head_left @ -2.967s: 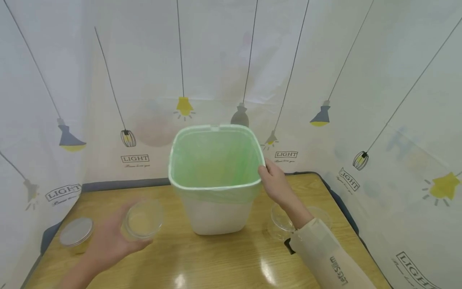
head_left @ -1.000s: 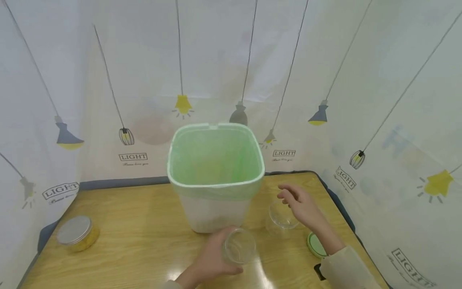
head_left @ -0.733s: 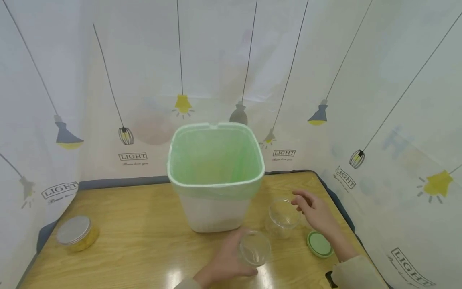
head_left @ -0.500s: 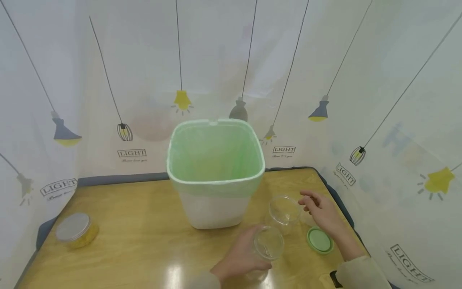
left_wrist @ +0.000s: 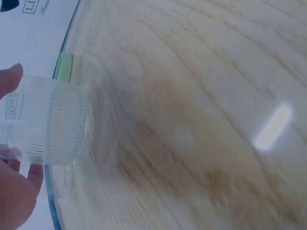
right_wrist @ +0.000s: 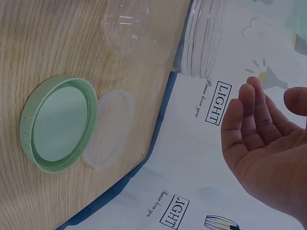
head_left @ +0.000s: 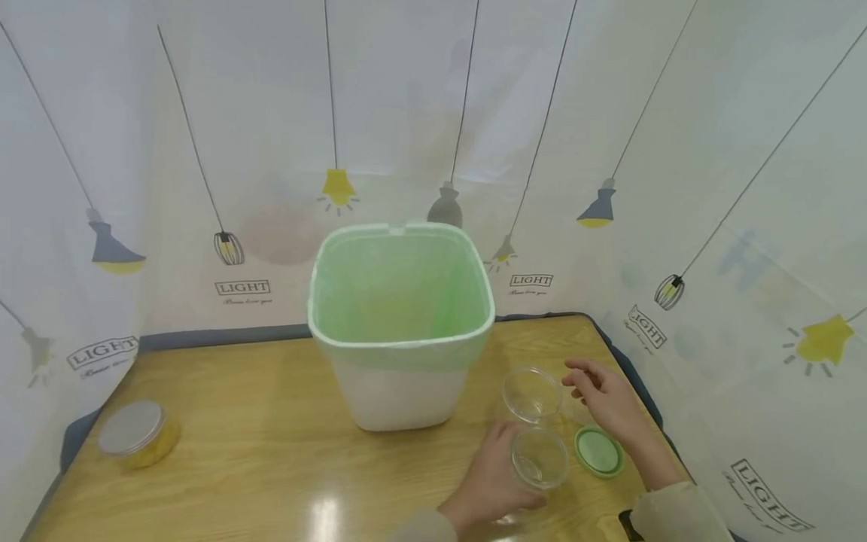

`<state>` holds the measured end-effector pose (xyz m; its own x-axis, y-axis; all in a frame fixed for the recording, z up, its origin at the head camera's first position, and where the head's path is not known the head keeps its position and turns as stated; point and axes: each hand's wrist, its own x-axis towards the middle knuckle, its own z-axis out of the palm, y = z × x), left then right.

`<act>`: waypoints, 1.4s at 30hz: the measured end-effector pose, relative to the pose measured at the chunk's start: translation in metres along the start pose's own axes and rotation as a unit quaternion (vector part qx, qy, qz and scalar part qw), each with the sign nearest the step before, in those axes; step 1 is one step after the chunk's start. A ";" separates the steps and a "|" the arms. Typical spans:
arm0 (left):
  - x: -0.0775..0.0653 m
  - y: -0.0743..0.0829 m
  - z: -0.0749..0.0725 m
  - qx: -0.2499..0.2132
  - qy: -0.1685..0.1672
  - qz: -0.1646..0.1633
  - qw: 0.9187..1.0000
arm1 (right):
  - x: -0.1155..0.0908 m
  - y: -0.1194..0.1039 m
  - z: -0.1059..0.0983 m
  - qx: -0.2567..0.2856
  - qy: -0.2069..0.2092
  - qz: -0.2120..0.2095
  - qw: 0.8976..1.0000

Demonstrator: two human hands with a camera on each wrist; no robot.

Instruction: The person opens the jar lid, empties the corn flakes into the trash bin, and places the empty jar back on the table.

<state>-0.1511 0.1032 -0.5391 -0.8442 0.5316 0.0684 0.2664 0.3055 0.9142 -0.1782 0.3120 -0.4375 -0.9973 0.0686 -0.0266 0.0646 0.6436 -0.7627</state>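
My left hand grips a clear, see-through jar from its left side, thumb and fingers around it. In the left wrist view this jar has ridged sides and its base is close over the table. Just behind it stands a second clear jar, open at the top, with a threaded mouth in the right wrist view. My right hand hovers beside that jar, fingers loosely bent, holding nothing. Below the right hand a round green lid lies on the table, next to a thin clear disc.
A white bin with a green liner folded over its rim stands at the middle back. At the far left is a yellow-filled jar with a silver lid. A lamp-printed sheet encloses the wooden table.
My left hand has carried its clear jar from the left, past the bin's front, to beside the second jar. My right hand has let go of the bin's rim and moved right and nearer.
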 end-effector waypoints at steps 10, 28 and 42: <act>0.002 0.009 0.010 0.011 0.017 -0.029 0.999 | 0.001 0.004 -0.001 -0.010 -0.005 0.001 1.000; -0.005 0.000 0.004 0.044 -0.025 -0.021 0.999 | -0.003 -0.012 0.008 -0.004 -0.004 -0.005 1.000; -0.063 -0.039 -0.148 0.164 -0.006 0.015 0.986 | -0.011 -0.071 0.043 -0.049 -0.131 -0.126 0.982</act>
<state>-0.1768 -0.0594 -0.5200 -0.8289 0.5527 0.0865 0.4282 0.5274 0.7338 -0.1732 0.2329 -0.4104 -0.9562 -0.2920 -0.0195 -0.1953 0.6865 -0.7003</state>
